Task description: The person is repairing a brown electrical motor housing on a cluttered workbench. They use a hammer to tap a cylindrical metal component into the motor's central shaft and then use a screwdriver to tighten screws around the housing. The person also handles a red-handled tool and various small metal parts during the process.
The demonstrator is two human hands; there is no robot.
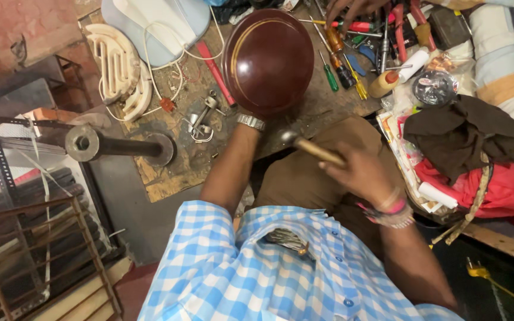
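Step in hand, as judged: striking work on the dark red dome-shaped cover [268, 59], which lies at the far middle of the desk [168, 178]. The left hand [256, 113] sits under the cover's near rim, mostly hidden; whether its fingers are open or closed cannot be told. The right hand [361, 172] has its fingers closed around the wooden handle of a hammer [310, 147], head pointing at the rim. A next blow calls for the cover held steady and aim kept off the left wrist's watch [250, 122].

A glossy, smooth maroon dome cover [268, 59] sits above a rough, worn wooden workbench [174, 172]; the hammer [310, 147] is wood-handled.
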